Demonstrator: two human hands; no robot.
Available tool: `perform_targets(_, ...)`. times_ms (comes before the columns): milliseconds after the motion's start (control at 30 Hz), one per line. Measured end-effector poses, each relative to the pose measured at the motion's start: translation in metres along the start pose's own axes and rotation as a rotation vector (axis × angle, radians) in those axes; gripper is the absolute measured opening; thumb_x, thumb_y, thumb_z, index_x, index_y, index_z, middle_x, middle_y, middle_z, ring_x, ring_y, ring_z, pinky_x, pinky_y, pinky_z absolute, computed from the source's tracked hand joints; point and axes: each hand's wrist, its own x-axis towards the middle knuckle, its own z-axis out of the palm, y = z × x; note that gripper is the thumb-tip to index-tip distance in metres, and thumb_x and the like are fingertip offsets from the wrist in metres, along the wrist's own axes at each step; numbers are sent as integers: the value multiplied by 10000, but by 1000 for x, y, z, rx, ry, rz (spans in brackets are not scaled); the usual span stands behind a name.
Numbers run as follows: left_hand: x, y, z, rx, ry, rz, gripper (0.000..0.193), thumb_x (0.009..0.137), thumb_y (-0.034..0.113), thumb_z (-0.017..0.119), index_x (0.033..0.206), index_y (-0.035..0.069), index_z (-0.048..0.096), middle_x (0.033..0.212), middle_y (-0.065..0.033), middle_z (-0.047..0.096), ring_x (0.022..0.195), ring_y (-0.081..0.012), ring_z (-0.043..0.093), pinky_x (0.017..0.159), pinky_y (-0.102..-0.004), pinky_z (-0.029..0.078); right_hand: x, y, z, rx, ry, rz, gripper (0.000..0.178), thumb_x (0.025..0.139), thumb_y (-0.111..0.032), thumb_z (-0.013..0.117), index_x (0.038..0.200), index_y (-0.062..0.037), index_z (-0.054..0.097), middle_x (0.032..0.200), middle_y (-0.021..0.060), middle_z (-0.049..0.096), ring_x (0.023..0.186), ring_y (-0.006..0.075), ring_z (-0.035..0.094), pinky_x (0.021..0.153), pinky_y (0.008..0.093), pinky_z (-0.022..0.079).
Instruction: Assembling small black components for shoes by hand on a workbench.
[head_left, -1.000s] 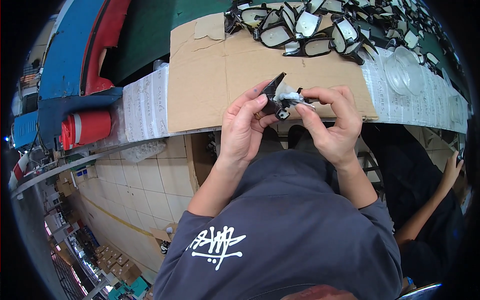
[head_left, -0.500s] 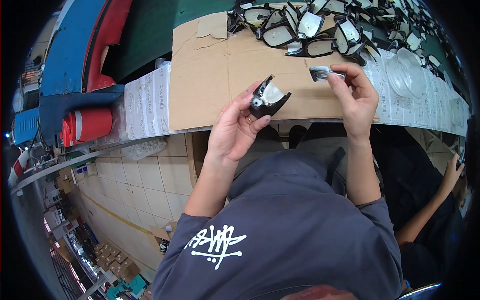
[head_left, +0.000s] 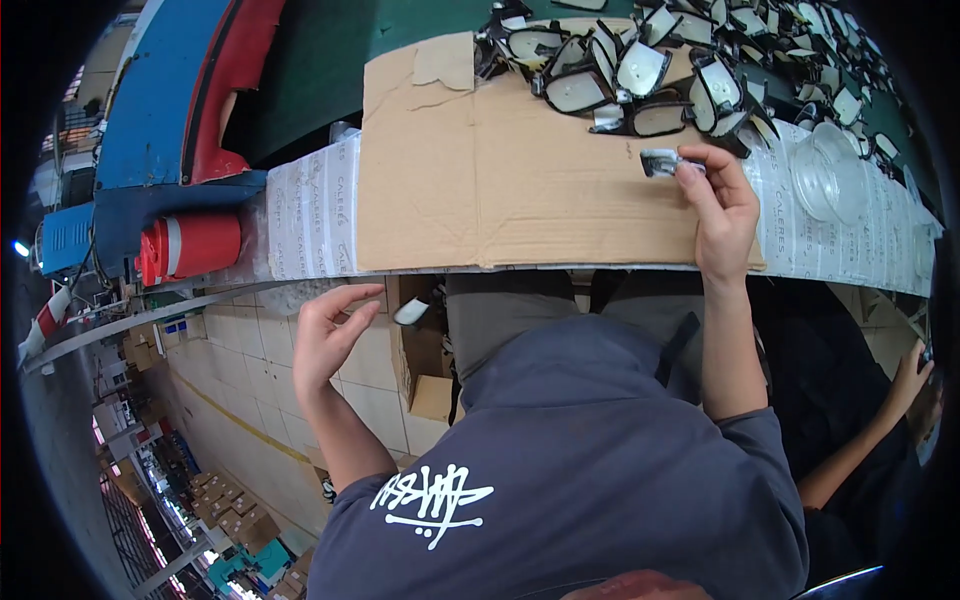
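My left hand [head_left: 336,332] is past the table's front edge, its fingers apart and holding nothing. A little right of its fingertips is a black piece with a pale inside [head_left: 411,311], over an open cardboard box [head_left: 431,396] below the table. Whether that piece is in the air or resting on something I cannot tell. Above the cardboard sheet [head_left: 560,200], my right hand [head_left: 725,210] pinches a small shiny grey piece [head_left: 660,163] between thumb and fingers.
Many black curved pieces with pale insides [head_left: 640,75] are heaped at the far right. Clear plastic bowls [head_left: 828,175] stand at the table's right. A red container [head_left: 195,250] and blue machine [head_left: 140,100] are at left. Another person's arm [head_left: 870,430] is at right.
My left hand has let go of the black piece and moved left and toward me, off the table. My right hand still holds the small grey piece. The view has shifted slightly.
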Motion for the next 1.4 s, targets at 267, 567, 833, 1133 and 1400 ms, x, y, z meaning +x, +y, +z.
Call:
perform_targets(267, 115, 76, 12, -176, -33, 413, 261, 910, 118, 630, 1113, -43, 658, 1046, -88, 700, 992, -153, 646, 848, -268, 494, -9, 1, 3, -50, 18, -13, 164, 873, -14, 649, 1036, -4, 632, 837, -32, 579, 721, 22, 490, 643, 164, 375)
perform_targets(567, 347, 123, 52, -654, 385, 415, 433, 916, 383, 638, 1228, 81, 637, 1158, -34, 643, 1042, -108, 571, 874, -299, 461, -5, 3, 3, -2, 27, -39, 189, 854, 27, 645, 1040, -4, 627, 841, -25, 582, 702, 24, 481, 627, 165, 372)
perform_targets(833, 432, 140, 74, -590, 584, 458, 697, 954, 557, 443, 1339, -21, 501, 1328, -189, 552, 1258, -276, 499, 1058, -328, 350, -7, -5, 4, 38, 30, 7, 196, 855, 35, 646, 1047, 9, 619, 838, -14, 580, 707, 29, 499, 634, 163, 392)
perform_targets(1133, 414, 193, 117, -267, -291, 609, 551, 991, 523, 405, 1173, 85, 687, 1212, -63, 644, 1198, -161, 508, 1055, -307, 336, -12, -3, 0, 90, 34, 7, 220, 850, 27, 660, 1065, 14, 617, 930, 15, 620, 770, 43, 539, 686, 179, 433)
perform_targets(1400, 366, 197, 110, -194, -329, 868, 215, 806, 172, 735, 906, -18, 730, 1097, -112, 643, 1051, -208, 586, 902, -316, 453, -7, -5, 1, 7, -6, 60, 174, 873, -44, 659, 1044, -29, 638, 864, -9, 642, 728, 29, 544, 665, 185, 440)
